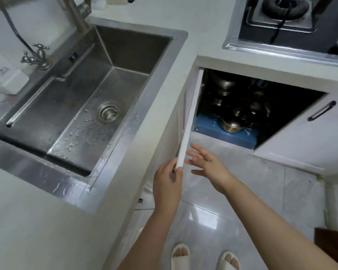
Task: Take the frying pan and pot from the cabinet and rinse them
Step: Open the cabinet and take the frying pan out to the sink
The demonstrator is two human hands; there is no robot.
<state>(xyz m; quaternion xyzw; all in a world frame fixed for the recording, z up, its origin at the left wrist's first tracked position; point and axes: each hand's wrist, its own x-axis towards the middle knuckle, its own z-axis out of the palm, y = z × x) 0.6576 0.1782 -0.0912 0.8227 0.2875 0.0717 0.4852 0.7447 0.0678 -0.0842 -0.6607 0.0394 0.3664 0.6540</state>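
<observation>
The left hand (167,182) grips the free edge of the white door (190,117), fingers curled round its lower corner, seemingly to hold it swung wide so the cabinet (242,106) mouth stays clear. The right hand (207,164) hovers just beside that edge, at about three o'clock from it, fingers apart and straight, holding nothing; it looks poised to reach inward toward one o'clock. Inside, a steel pot (231,125) sits on a blue box (228,136) near the front lip, the easiest piece to reach. Behind it, toward twelve o'clock, dark stacked cookware (224,88) fills the shadow; the frying pan may be among it, but the gloom does not let me tell. The second door (300,131), at three o'clock, is also open, so the opening is bounded by door edges on both sides and the table (183,61) overhang above. A pot lifted out would need to clear that overhang and the held door edge. The sink (98,88), at ten o'clock, is open and wet round the drain, with the tap (76,14) at its far rim. The floor (232,191) before the cabinet offers standing room.
</observation>
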